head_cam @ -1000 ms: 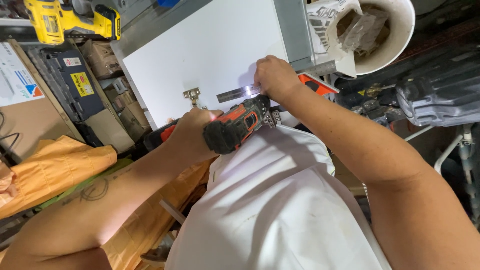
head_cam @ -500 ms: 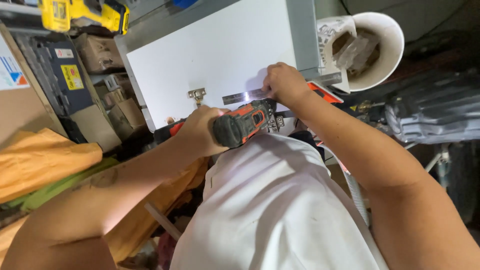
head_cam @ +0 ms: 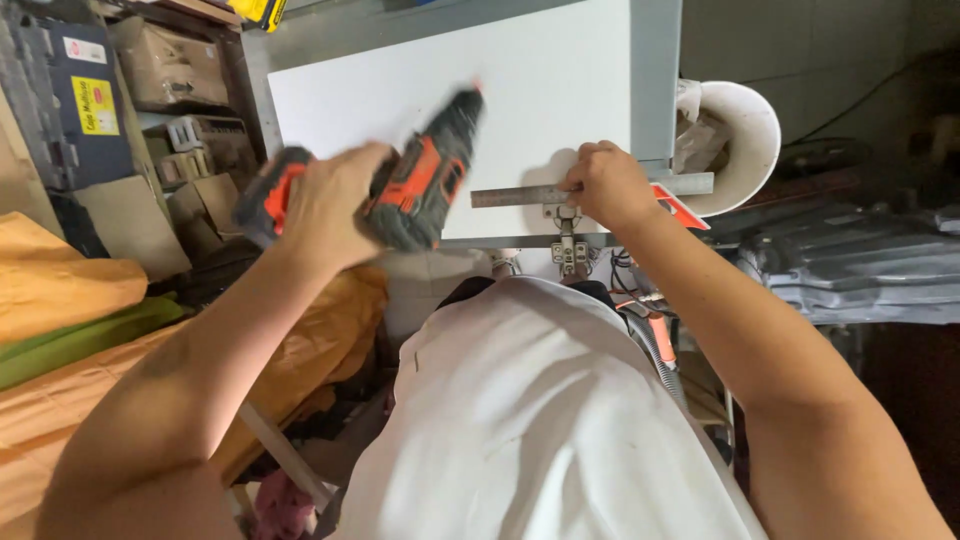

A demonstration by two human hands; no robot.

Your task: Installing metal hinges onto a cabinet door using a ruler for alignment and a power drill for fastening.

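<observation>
Cluttered workshop: dark shelving (head_cam: 60,120) is standing at the left, holding cardboard boxes (head_cam: 170,65). Orange fabric (head_cam: 70,280) is lying heaped below it. A tiled wall (head_cam: 800,50) is showing at the upper right, above grey folded sheeting (head_cam: 860,265). Light is falling evenly, fairly dim.

Drill (head_cam: 400,185), orange and black: lifted clear of the hinge (head_cam: 567,240), now blurred, up and away from the steel ruler (head_cam: 520,195), nose tilted upward in the left hand (head_cam: 330,205). Right hand (head_cam: 605,185): shifted onto ruler, directly above hinge, pressing ruler flat to white panel (head_cam: 450,90).
</observation>
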